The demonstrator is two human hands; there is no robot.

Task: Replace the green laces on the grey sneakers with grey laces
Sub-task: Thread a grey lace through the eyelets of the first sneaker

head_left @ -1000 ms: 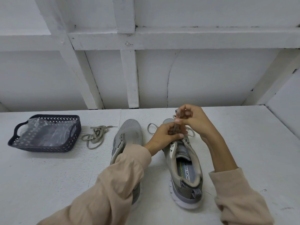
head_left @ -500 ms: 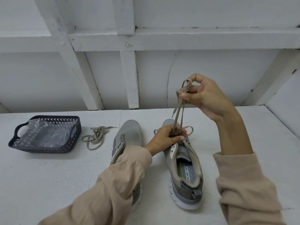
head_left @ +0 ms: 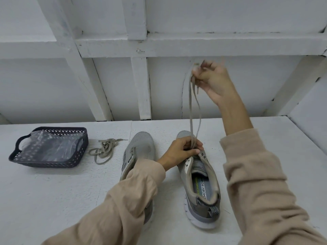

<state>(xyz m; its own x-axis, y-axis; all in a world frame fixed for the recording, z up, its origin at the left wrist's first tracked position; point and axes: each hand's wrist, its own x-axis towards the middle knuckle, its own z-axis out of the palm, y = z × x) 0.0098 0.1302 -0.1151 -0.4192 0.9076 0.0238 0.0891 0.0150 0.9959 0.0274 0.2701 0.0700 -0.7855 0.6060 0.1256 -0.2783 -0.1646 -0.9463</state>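
Note:
Two grey sneakers stand side by side on the white table, toes pointing away. My left hand grips the front of the right sneaker at its eyelets. My right hand is raised high above it and pinches both strands of a grey-green lace, which run taut down to the shoe under my left fingers. The left sneaker is partly covered by my left sleeve. A loose lace lies in a heap on the table left of the left sneaker.
A dark perforated basket holding a clear plastic bag sits at the left of the table. A white panelled wall rises right behind the table. A white side wall closes the table off at the far right.
My right hand has risen from just above the shoe to well above it, drawing the lace out upward. My left hand has stayed on the shoe's front.

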